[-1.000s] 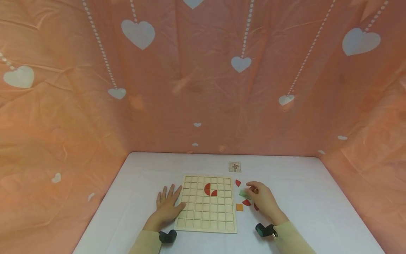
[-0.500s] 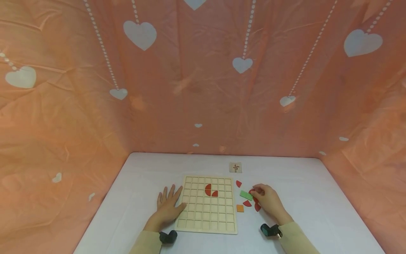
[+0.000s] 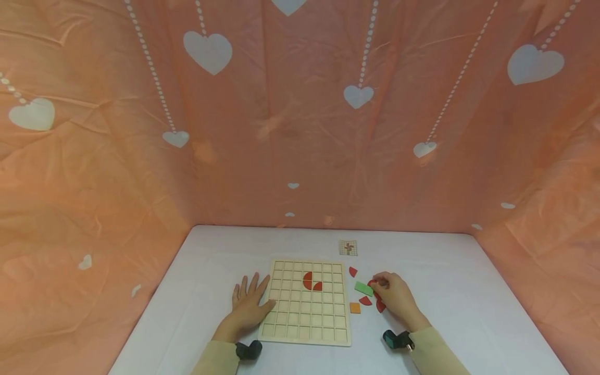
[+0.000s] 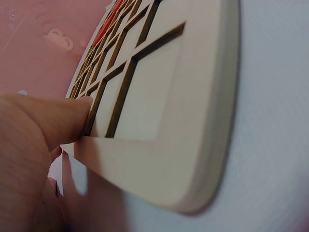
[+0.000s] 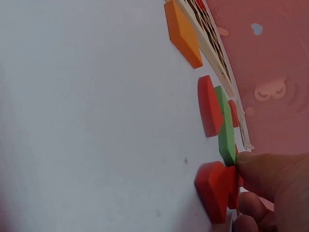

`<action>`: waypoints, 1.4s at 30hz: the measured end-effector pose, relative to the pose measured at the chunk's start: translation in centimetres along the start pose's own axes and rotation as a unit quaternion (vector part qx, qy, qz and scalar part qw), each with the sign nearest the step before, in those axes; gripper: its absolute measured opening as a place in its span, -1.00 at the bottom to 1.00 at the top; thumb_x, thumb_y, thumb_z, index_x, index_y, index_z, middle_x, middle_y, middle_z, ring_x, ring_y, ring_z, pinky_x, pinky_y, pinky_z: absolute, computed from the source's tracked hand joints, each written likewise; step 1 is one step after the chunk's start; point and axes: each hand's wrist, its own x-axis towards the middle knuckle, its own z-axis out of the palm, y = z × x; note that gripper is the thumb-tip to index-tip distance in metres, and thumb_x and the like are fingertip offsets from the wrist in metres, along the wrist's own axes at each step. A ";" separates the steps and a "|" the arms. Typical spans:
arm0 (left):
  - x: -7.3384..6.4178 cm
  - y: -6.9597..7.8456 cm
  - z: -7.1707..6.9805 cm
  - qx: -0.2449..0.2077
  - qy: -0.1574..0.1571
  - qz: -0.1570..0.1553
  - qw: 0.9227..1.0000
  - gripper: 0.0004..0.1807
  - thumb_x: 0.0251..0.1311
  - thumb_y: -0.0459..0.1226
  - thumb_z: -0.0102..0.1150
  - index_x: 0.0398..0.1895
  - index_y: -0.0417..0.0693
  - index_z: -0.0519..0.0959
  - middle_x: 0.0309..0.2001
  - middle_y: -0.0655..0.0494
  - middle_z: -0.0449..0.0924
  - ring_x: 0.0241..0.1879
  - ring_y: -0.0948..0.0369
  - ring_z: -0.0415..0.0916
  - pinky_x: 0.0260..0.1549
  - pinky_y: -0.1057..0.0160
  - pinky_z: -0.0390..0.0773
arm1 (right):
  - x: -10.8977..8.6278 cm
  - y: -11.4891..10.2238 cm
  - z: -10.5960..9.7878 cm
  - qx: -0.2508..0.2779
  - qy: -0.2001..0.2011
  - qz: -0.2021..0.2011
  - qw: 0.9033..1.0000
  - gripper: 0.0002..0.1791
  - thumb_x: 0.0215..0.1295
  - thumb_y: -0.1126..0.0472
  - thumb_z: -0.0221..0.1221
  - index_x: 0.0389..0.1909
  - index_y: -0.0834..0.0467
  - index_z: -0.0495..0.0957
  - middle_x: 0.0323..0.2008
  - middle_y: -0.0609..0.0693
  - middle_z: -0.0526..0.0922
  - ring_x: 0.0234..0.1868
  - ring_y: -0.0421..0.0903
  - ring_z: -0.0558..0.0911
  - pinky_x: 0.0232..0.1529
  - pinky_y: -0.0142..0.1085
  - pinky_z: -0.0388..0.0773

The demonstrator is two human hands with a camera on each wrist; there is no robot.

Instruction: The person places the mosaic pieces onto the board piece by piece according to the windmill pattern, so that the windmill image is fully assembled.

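Note:
My left hand (image 3: 248,308) lies with fingers spread at the left edge of the wooden grid board (image 3: 290,317). Its thumb (image 4: 63,118) rests on the board's frame and the squares beside it. Red quarter-circle pieces (image 3: 307,280) sit in a few upper squares. Right of the board, my right hand (image 3: 397,298) pinches a red quarter-circle piece (image 3: 372,283) between thumb and curled fingers, right at the end of a green rectangular piece (image 3: 363,288). In the right wrist view the thumb hides most of that red piece. More red pieces (image 5: 212,191) lie under and beside the fingers.
An orange square piece (image 3: 354,308) lies by the board's right edge. Loose red pieces (image 3: 365,300) are near it, with another red piece (image 3: 352,271) farther back. A small pattern card (image 3: 348,247) lies behind the board. Orange cloth with hearts (image 3: 300,130) surrounds the white table (image 3: 225,245).
My right hand has moved slightly right, off the green piece, to a red piece at its end, then stayed there. The left hand has kept its place.

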 end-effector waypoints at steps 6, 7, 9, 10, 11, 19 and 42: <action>0.0 0.1 0.1 -0.002 0.004 -0.001 1.000 -0.26 0.31 -0.07 0.10 0.49 -0.08 0.14 0.51 -0.26 -0.20 0.45 -0.24 -0.52 0.30 -0.22 -0.58 | 0.1 0.1 0.1 0.005 -0.001 0.010 1.000 -0.72 0.27 0.16 0.27 -0.07 0.21 0.60 -0.30 0.02 0.53 -0.34 -0.08 0.45 -0.37 -0.30 0.46; 0.0 0.1 0.1 -0.002 0.004 -0.002 1.000 -0.26 0.31 -0.07 0.10 0.49 -0.08 0.14 0.51 -0.26 -0.20 0.45 -0.24 -0.52 0.30 -0.22 -0.58 | 0.1 0.1 0.1 0.008 -0.002 0.010 1.000 -0.74 0.27 0.16 0.27 -0.09 0.22 0.60 -0.30 0.02 0.53 -0.35 -0.08 0.45 -0.39 -0.30 0.46; 0.0 0.2 0.1 0.000 0.003 -0.004 1.000 -0.26 0.31 -0.07 0.09 0.49 -0.07 0.13 0.51 -0.25 -0.20 0.45 -0.24 -0.52 0.30 -0.21 -0.58 | 0.2 0.1 0.0 0.016 -0.006 0.016 1.000 -0.77 0.28 0.17 0.26 -0.13 0.21 0.59 -0.32 0.02 0.53 -0.36 -0.08 0.46 -0.41 -0.31 0.46; 0.0 0.2 0.1 0.000 0.003 -0.006 1.000 -0.26 0.31 -0.06 0.09 0.50 -0.06 0.13 0.51 -0.25 -0.20 0.45 -0.23 -0.52 0.31 -0.21 -0.58 | 0.2 0.1 0.0 0.020 -0.009 0.018 1.000 -0.79 0.28 0.18 0.26 -0.15 0.21 0.59 -0.34 0.02 0.52 -0.37 -0.08 0.46 -0.42 -0.32 0.46; 0.0 0.2 0.1 -0.001 0.003 -0.006 1.000 -0.27 0.31 -0.07 0.09 0.49 -0.06 0.13 0.51 -0.25 -0.20 0.45 -0.23 -0.52 0.30 -0.21 -0.58 | 0.3 0.1 0.0 0.024 -0.013 0.019 0.999 -0.81 0.29 0.19 0.25 -0.17 0.21 0.58 -0.35 0.02 0.52 -0.38 -0.09 0.46 -0.44 -0.32 0.46; 0.0 0.1 0.1 0.002 -0.001 -0.008 1.000 -0.26 0.32 -0.05 0.08 0.50 -0.04 0.12 0.52 -0.22 -0.21 0.46 -0.22 -0.53 0.31 -0.20 -0.59 | 0.5 -0.1 -0.1 0.034 -0.033 0.037 0.998 -0.76 0.30 0.12 0.26 -0.24 0.20 0.48 -0.39 0.03 0.48 -0.40 -0.08 0.45 -0.48 -0.31 0.43; 0.1 -0.1 0.1 0.013 0.003 -0.001 1.000 -0.26 0.32 -0.04 0.08 0.50 -0.04 0.13 0.51 -0.24 -0.20 0.45 -0.24 -0.51 0.30 -0.23 -0.57 | -0.7 -4.1 1.3 0.078 0.004 0.000 0.997 -0.84 0.39 0.21 0.14 -0.08 0.13 0.56 -0.28 -0.01 0.57 -0.34 -0.10 0.50 -0.46 -0.36 0.53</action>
